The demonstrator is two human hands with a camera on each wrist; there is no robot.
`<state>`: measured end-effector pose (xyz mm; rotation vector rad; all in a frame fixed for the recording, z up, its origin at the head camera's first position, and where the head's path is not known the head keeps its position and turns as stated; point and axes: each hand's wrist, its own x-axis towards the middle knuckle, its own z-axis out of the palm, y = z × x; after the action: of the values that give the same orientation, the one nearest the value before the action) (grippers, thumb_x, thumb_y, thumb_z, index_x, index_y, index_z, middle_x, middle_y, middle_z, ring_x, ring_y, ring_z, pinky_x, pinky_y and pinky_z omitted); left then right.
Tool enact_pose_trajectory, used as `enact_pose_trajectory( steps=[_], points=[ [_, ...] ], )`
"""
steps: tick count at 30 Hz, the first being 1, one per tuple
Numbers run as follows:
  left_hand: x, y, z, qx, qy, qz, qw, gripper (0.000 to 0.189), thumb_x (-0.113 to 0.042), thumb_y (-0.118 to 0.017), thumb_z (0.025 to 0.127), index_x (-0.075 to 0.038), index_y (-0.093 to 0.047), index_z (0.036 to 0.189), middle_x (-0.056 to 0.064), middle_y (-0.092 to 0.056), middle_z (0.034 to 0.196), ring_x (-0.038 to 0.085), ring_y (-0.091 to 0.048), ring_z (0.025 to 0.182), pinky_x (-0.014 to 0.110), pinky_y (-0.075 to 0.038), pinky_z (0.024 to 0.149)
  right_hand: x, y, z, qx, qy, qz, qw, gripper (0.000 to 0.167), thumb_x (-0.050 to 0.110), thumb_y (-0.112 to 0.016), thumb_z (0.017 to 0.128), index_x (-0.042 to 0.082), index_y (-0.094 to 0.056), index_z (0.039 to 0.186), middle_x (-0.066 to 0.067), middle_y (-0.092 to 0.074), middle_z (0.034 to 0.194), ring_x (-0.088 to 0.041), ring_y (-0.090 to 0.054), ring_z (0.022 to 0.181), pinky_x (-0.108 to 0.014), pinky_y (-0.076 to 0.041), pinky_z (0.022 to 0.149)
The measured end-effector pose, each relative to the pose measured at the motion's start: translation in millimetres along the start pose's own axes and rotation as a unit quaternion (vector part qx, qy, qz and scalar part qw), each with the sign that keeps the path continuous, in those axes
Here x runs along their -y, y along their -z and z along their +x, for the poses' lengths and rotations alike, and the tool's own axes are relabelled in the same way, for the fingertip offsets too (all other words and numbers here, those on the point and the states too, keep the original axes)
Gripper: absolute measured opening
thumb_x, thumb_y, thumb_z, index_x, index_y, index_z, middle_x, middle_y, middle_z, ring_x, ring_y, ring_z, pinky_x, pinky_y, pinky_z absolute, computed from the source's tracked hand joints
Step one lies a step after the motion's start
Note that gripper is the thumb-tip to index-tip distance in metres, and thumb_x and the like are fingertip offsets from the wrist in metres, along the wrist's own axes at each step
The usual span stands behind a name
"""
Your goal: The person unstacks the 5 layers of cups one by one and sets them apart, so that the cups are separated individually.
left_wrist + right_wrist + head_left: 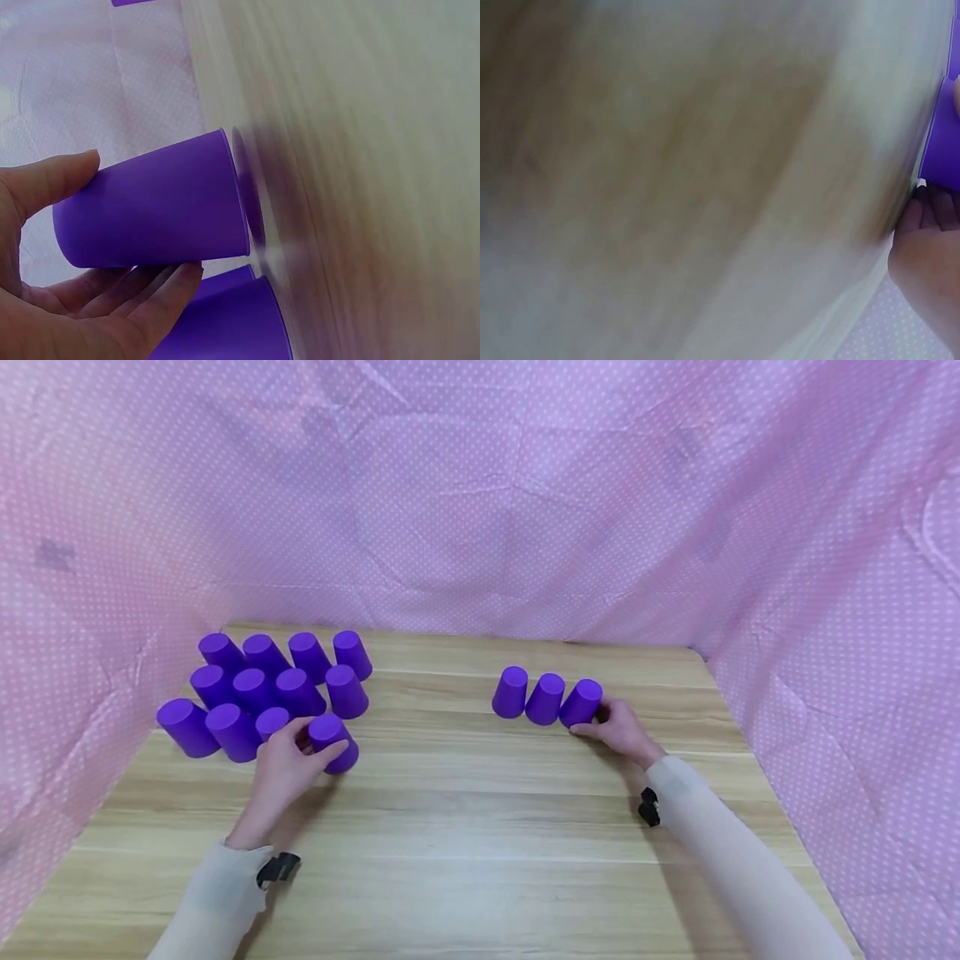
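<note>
Upside-down purple cups stand on the table in two groups. At the front right corner of the left group, my left hand (288, 764) grips a purple cup (334, 745) between thumb and fingers. In the left wrist view that cup (154, 202) has its rim very near the wood, with a dark reflection beside it. On the right, three cups stand in a short row. My right hand (618, 732) holds the rightmost cup (581, 703), thumb in front and fingers behind its right side. The right wrist view catches only part of this cup (941, 146), at its edge.
Several more cups (253, 692) stand in rows behind and left of my left hand. Left of the right-hand cup are a middle cup (545, 700) and an outer cup (510, 693). A pink dotted cloth (480, 510) hangs around the wooden table (450, 843).
</note>
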<state>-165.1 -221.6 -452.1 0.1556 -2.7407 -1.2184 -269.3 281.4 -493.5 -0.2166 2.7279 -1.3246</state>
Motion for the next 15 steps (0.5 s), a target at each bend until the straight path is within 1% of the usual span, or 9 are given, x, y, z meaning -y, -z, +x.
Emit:
enact_pose_trajectory(
  steps=[6, 11, 15],
  points=[
    [0.6, 2.9, 4.4, -0.004, 0.008, -0.008, 0.9999, 0.071, -0.040, -0.076, 0.081, 0.005, -0.051, 0.130, 0.029, -0.056, 0.122, 0.043, -0.055, 0.110, 0.051, -0.048, 0.090, -3, -1, 1.0, -0.001, 0.009, -0.005, 0.9999, 0.047, 0.022, -0.083, 0.076, 0.002, -0.062, 0.112, -0.014, -0.065, 0.105, -0.027, -0.060, 0.096, -0.041, -0.047, 0.089],
    [0.6, -1.1, 8.2, -0.003, 0.005, -0.009, 0.9999, 0.069, -0.037, -0.076, 0.082, 0.006, -0.050, 0.130, 0.029, -0.056, 0.122, 0.043, -0.055, 0.110, 0.051, -0.047, 0.091, -5, -1, 1.2, -0.006, 0.012, -0.007, 0.9999, 0.049, 0.024, -0.083, 0.075, 0.001, -0.061, 0.113, -0.014, -0.065, 0.106, -0.027, -0.060, 0.095, -0.041, -0.046, 0.089],
    [1.3, -5.2, 10.8, -0.004, 0.004, 0.001, 1.0000, 0.068, -0.035, -0.075, 0.083, 0.006, -0.050, 0.130, 0.030, -0.056, 0.122, 0.043, -0.055, 0.109, 0.053, -0.046, 0.091, -3, -1, 1.6, -0.009, 0.011, 0.000, 0.9999, 0.047, 0.021, -0.083, 0.075, 0.000, -0.061, 0.111, -0.014, -0.065, 0.105, -0.027, -0.060, 0.094, -0.040, -0.046, 0.088]
  ],
)
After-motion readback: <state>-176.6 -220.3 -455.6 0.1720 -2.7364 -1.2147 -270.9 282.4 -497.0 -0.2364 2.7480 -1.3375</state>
